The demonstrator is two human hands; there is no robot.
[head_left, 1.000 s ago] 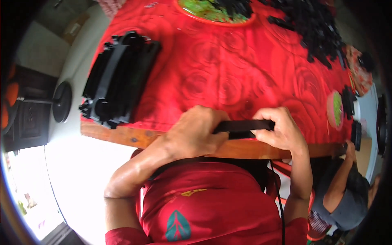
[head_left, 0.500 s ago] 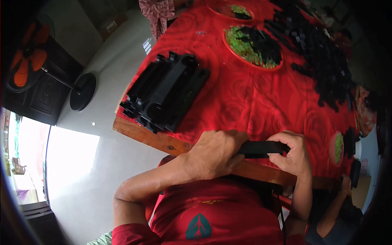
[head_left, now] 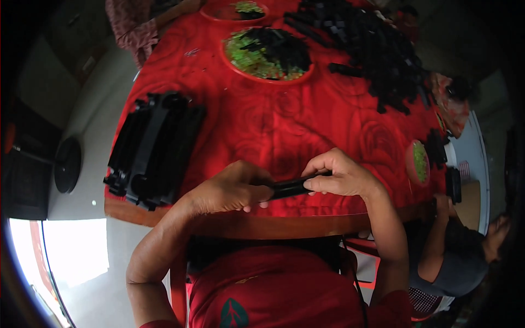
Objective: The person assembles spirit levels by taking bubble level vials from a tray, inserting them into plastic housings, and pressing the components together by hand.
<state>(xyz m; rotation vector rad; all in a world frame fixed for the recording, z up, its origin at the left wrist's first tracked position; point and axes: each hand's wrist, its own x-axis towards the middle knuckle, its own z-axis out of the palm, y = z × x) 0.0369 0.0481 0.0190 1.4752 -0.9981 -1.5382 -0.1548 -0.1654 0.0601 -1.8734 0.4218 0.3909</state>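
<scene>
Between my two hands is a long black plastic part [head_left: 289,189], lying crosswise above the near edge of the red-covered table [head_left: 328,120]. My left hand [head_left: 235,187] is closed around its left end and hides that end. My right hand [head_left: 342,176] pinches the other end between thumb and fingers. To the left of my hands lies a stack of similar black plastic parts [head_left: 153,147] with notched ends, side by side.
An orange-rimmed tray [head_left: 268,81] holds small green pieces and black pieces, with a second tray [head_left: 205,12] beyond it. A large heap of black parts [head_left: 377,60] covers the far right. A pink bowl [head_left: 411,164] of green pieces and a seated person [head_left: 456,257] are at right.
My hands have moved away from my body, farther over the tabletop, still holding the black part, which looks turned to another face. The view has swung to the right.
</scene>
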